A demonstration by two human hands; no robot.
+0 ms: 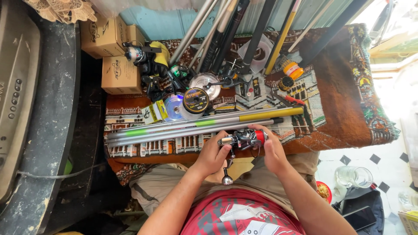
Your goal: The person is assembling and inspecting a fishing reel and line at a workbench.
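Holding a fishing reel (243, 139) between both hands, the left hand (214, 153) and right hand (273, 150) each keep a closed grip on it. Just beyond the grip lie rod sections (191, 127) on the rug (344, 109); the reel work looks mid-step, needing steady fingers.

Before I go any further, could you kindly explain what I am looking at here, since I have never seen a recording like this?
This is one picture from a camera worn on a person's head, looking down at their own lap and hands. No machine is involved: the left hand and right hand together hold a fishing reel with a red end, its crank handle hanging down. In front lies a patterned rug. On it rest several fishing rods side by side, spools of line, another reel, red-handled pliers and an orange container. Cardboard boxes stand at the far left, and a glass mug sits on the tiled floor at the right.
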